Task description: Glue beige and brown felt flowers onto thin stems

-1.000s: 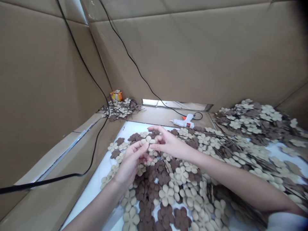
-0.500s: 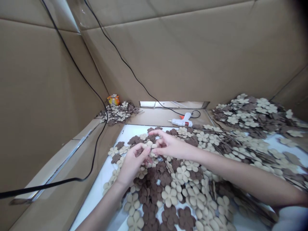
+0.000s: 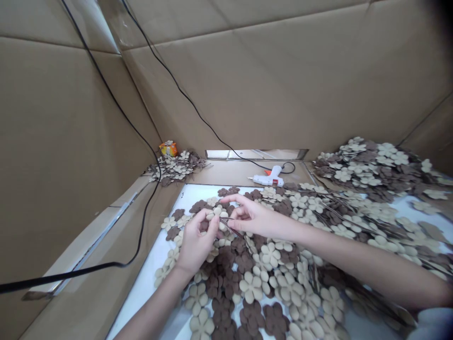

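Cardboard walls (image 3: 283,85) enclose your work surface. Since the earlier frame, your left hand (image 3: 196,243) and right hand (image 3: 253,218) have stayed pinched on the beige flower (image 3: 216,213), just before the glue gun (image 3: 268,179). Its thin stem is hard to distinguish.

both forearms are bare down to the wrists, and the left hand (image 3: 196,243) and right hand (image 3: 252,218) wear no gloves. no rings or watch show. a pale grey edge at the lower right corner is perhaps a sleeve (image 3: 430,326).

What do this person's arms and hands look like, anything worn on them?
Both forearms are bare. The left hand and right hand wear no gloves, and no rings, watch or bracelets show. A bit of pale grey sleeve shows at the right arm's upper end.
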`<state>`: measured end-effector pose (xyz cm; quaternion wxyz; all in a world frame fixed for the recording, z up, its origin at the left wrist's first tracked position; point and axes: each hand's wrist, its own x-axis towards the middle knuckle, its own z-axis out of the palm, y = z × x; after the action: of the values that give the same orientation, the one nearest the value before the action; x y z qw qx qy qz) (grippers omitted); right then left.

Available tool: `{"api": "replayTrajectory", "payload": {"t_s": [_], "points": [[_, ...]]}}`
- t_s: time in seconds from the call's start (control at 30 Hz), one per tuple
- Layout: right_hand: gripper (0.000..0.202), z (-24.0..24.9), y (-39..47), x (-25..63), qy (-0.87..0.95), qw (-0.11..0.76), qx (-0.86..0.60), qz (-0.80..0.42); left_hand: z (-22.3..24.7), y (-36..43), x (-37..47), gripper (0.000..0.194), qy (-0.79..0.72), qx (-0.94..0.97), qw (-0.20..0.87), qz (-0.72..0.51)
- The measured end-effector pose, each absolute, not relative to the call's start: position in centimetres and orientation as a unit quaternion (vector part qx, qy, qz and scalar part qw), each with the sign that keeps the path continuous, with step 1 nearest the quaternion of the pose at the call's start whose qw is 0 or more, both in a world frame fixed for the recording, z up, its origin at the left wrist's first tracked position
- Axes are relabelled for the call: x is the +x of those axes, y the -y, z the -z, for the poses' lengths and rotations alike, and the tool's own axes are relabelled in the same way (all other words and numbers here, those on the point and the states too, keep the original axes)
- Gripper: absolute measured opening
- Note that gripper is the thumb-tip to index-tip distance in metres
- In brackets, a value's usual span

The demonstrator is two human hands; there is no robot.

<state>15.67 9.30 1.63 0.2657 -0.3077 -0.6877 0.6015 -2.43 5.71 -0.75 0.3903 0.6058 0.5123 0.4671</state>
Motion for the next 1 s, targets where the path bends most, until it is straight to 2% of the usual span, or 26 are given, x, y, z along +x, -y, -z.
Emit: {"api": "replayTrajectory", "payload": {"t_s": [0.07, 0.2, 0.43, 0.67, 0.83, 1.0], "points": [[0.045, -1.5, -9.6, 16.1, 0.674, 0.285, -0.33, -0.596, 0.8, -5.8, -2.5, 0.018, -0.514, 0.604, 0.393, -0.465], [0.029, -1.4, -10.3, 17.2, 0.607, 0.384, -0.358, -0.597, 1.1, -5.9, -2.6, 0.022, -0.515, 0.592, 0.41, -0.465], [0.021, -1.4, -10.6, 19.3, 0.596, 0.479, -0.351, -0.54, 1.4, -6.2, -2.9, 0.026, -0.518, 0.594, 0.414, -0.455], [0.023, -0.4, -10.5, 21.6, 0.511, 0.48, -0.413, -0.581, 1.7, -6.7, -3.1, 0.027, -0.511, 0.594, 0.419, -0.459], [0.031, 0.0, -10.0, 22.3, 0.468, 0.502, -0.407, -0.603, 2.4, -6.9, -3.0, 0.027, -0.499, 0.6, 0.444, -0.44], [0.029, -0.4, -9.5, 22.6, 0.44, 0.514, -0.405, -0.615, 2.7, -7.0, -2.9, 0.028, -0.492, 0.599, 0.453, -0.441]]}}
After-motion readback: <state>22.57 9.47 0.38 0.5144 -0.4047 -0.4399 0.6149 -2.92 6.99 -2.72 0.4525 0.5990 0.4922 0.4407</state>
